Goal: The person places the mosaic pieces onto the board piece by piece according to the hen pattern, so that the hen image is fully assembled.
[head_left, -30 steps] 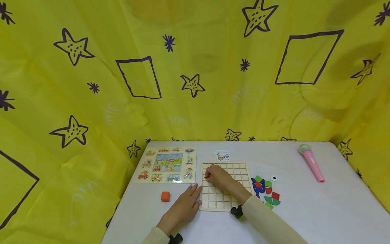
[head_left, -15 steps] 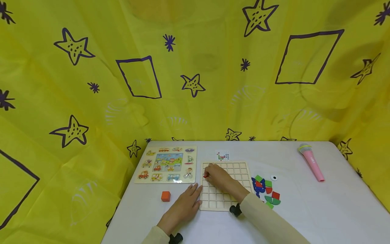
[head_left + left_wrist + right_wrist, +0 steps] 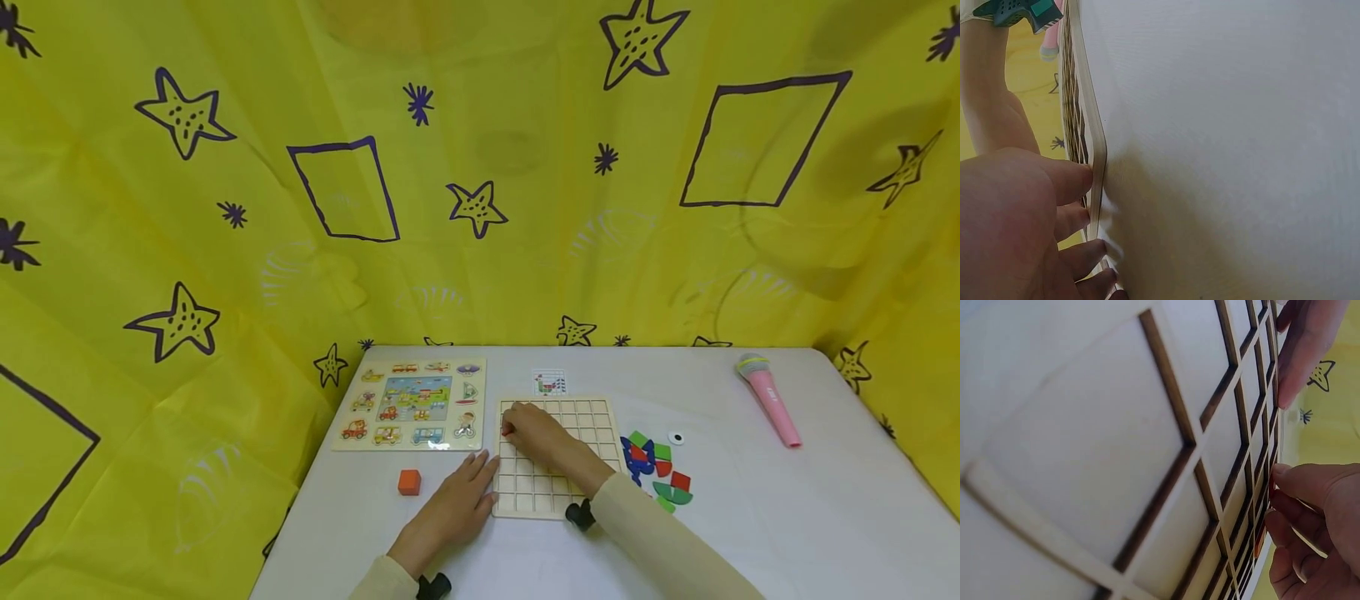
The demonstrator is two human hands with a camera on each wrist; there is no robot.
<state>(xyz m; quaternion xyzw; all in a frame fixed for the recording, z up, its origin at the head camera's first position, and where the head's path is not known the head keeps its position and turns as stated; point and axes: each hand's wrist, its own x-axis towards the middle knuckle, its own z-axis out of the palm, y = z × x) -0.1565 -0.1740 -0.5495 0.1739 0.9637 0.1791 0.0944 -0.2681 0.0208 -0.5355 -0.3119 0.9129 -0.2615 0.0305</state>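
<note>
A wooden grid board (image 3: 523,502) of square cells lies on the white table. Over its upper left part, my right hand (image 3: 536,432) pinches a small red piece (image 3: 1272,482) between thumb and fingertips, down at the cells; the fingers hide most of its shape. My left hand (image 3: 456,504) lies at the board's left side with fingers extended, its fingertips touching the edge, as the left wrist view shows. Right of the board are loose flat pieces, among them a red square (image 3: 680,481), a green quarter-round piece (image 3: 680,497) and several blue pieces (image 3: 640,467).
A pattern card (image 3: 551,382) lies behind the board. To the left are a vehicle puzzle board (image 3: 480,400) and an orange cube (image 3: 408,482). A pink microphone (image 3: 772,404) lies at the right, and a white eye disc (image 3: 677,437) near the loose pieces. Yellow cloth (image 3: 525,275) hangs behind.
My right hand has shifted very slightly left with the red piece, and less of the piece shows now. The left hand stays at the board's edge.
</note>
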